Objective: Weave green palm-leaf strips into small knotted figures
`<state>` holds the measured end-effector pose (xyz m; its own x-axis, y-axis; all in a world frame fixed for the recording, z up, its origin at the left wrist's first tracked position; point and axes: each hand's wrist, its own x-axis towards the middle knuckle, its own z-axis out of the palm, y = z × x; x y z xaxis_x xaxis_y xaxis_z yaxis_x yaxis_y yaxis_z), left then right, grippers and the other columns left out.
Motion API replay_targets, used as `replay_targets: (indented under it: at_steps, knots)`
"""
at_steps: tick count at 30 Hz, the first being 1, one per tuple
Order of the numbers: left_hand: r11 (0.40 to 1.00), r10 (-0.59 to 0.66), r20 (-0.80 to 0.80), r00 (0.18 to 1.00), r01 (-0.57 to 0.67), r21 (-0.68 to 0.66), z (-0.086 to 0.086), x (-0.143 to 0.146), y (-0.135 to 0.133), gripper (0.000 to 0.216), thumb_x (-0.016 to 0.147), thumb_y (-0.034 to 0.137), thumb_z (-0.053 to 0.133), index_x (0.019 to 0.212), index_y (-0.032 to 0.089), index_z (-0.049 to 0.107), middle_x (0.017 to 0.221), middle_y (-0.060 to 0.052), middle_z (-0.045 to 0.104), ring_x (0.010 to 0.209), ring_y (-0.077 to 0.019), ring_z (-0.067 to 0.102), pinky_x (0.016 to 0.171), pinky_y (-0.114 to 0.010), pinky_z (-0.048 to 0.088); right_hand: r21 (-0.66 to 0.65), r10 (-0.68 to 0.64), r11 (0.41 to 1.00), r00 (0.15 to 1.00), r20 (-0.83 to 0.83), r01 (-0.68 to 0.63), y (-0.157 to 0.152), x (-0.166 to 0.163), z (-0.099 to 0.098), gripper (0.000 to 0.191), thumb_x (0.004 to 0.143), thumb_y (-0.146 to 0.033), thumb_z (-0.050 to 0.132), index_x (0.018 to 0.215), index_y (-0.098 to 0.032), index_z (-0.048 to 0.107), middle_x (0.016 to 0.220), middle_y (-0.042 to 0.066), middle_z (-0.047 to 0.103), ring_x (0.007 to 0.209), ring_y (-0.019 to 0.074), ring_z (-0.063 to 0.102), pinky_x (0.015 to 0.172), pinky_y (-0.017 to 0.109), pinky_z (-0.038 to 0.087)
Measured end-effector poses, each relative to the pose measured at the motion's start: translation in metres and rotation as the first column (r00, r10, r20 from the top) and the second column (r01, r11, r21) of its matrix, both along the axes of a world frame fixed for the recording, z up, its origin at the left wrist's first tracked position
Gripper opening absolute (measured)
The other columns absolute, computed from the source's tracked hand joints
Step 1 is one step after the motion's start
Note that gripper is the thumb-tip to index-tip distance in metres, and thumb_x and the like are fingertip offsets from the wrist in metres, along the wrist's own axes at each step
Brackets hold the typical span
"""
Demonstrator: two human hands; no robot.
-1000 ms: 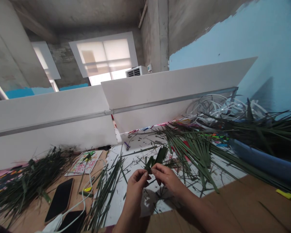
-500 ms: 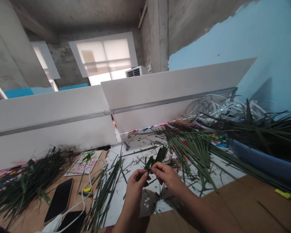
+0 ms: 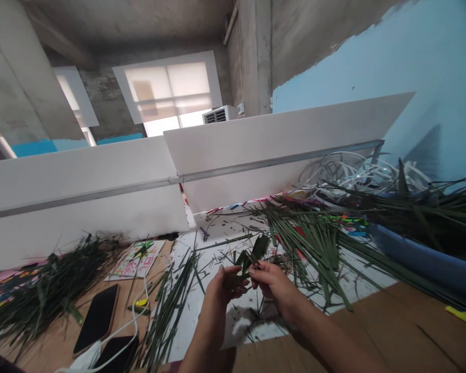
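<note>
Both my hands meet above the white table top (image 3: 217, 331), pinching a small folded piece of green palm leaf (image 3: 252, 254). My left hand (image 3: 223, 285) curls its fingers round the lower strips. My right hand (image 3: 272, 282) grips the same piece from the right with thumb and fingertips. The leaf's broad ends stick up and away from my fingers.
Loose green leaf strips lie in a heap at the left (image 3: 42, 290), in a bundle in front (image 3: 166, 305) and fanned out to the right (image 3: 318, 238). Two dark phones (image 3: 97, 318) with a white cable lie at the lower left. A blue tub (image 3: 423, 259) and white strips (image 3: 357, 171) sit at right. White partitions (image 3: 256, 150) stand behind.
My hands have shifted slightly right and up. The left hand has turned and closed more fully round the leaf piece.
</note>
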<state>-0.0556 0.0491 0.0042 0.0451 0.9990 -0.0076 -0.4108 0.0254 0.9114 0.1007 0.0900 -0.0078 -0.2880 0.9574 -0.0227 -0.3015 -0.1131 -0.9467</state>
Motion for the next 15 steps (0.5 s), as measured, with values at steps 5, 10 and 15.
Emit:
replay_targets:
  at_steps: [5,10,15]
  knots:
    - [0.992,-0.101,0.014,0.995,0.099,0.084,0.01,0.003,-0.005,0.043,0.079,0.053,0.068,0.103,0.018,0.076,0.101,-0.012,0.074,0.089,-0.0248,0.064,0.082,-0.035,0.046,-0.239,0.044,0.967,0.977,-0.207,-0.094,0.001,-0.001,-0.008,0.028,0.063,-0.033,0.075,0.076,-0.019,0.055,0.058,-0.007,0.053,0.04,0.0027,0.021,0.042,0.02,0.006]
    - [0.996,0.031,-0.132,0.991,-0.019,0.089,0.009,0.005,-0.007,0.032,0.072,0.038,0.08,0.099,0.021,0.076,0.096,-0.006,0.072,0.083,-0.0196,0.06,0.077,-0.029,0.044,-0.267,0.122,0.948,0.972,-0.203,-0.174,-0.003,-0.007,-0.013,0.023,0.066,-0.031,0.073,0.076,-0.019,0.057,0.056,-0.006,0.054,0.037,0.0021,0.02,0.04,0.02,0.007]
    - [0.99,0.093,-0.163,0.982,-0.073,0.124,0.009,0.005,-0.006,0.029,0.071,0.045,0.081,0.069,0.019,0.067,0.071,-0.001,0.064,0.07,-0.0165,0.055,0.071,-0.026,0.043,-0.041,0.094,0.995,0.995,0.025,-0.093,-0.006,-0.009,-0.012,0.018,0.07,-0.034,0.072,0.075,-0.018,0.064,0.065,-0.001,0.059,0.053,0.0105,0.045,0.048,0.022,0.029]
